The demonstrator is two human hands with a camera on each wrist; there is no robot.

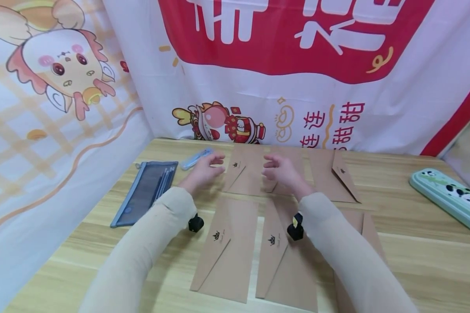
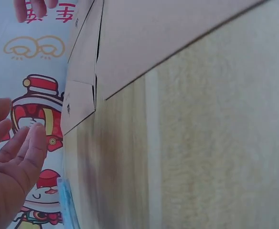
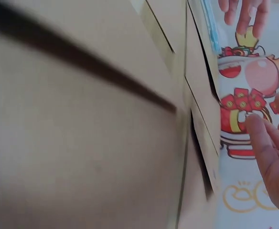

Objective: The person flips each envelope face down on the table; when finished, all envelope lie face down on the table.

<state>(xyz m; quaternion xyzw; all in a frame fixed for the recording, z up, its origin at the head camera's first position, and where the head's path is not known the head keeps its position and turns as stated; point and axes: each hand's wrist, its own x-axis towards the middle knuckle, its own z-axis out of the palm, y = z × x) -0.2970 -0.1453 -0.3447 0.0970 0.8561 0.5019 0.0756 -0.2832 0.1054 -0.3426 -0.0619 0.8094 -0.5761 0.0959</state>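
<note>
Above the pale wood-grained surface [image 1: 427,252], the left hand [image 1: 206,171] and right hand [image 1: 283,173] hover near flat, rectangular brown paper envelopes [image 1: 236,243], each grip apart.

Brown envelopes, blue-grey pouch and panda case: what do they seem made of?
Brown envelopes: probably matte kraft paper, by their dull surface and crisp flap folds.
Blue-grey pouch: likely mesh or sheer plastic, since slim contents show through.
Panda case: smooth, rounded, rigid-looking; plastic or tin.
</note>
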